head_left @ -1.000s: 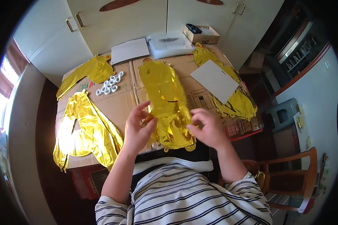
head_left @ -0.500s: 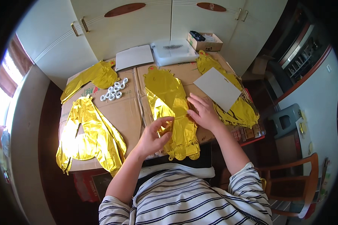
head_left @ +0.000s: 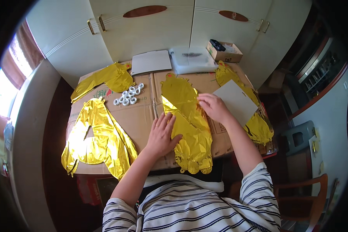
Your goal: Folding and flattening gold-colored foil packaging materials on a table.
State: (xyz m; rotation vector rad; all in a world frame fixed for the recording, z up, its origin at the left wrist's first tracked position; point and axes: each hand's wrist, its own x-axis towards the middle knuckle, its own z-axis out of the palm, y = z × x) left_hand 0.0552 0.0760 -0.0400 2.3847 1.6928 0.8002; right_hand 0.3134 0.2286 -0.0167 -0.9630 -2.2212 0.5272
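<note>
A flat, gold foil balloon (head_left: 187,127) lies folded lengthwise on the cardboard in front of me, its scalloped end toward my body. My left hand (head_left: 161,135) rests along its left edge with the fingers stretched out and the thumb on the foil. At the upper right edge, my right hand (head_left: 215,109) has its fingers drawn together on the foil's rim; the exact grip is small in the picture. Another gold foil balloon (head_left: 100,135), shiny and creased, spreads out at the left and hangs over the near edge.
Rolls of white ribbon (head_left: 129,95) cluster behind the left balloon. Further gold foil balloons lie at the far left (head_left: 112,79) and right (head_left: 259,129), the latter under a pale card (head_left: 236,100). Card sheets (head_left: 150,62), a clear bag (head_left: 191,60) and a box (head_left: 232,54) line the back.
My left hand has flattened onto the balloon's left edge. My right hand has moved up along the right edge and its fingers have drawn together. The view has shifted slightly.
</note>
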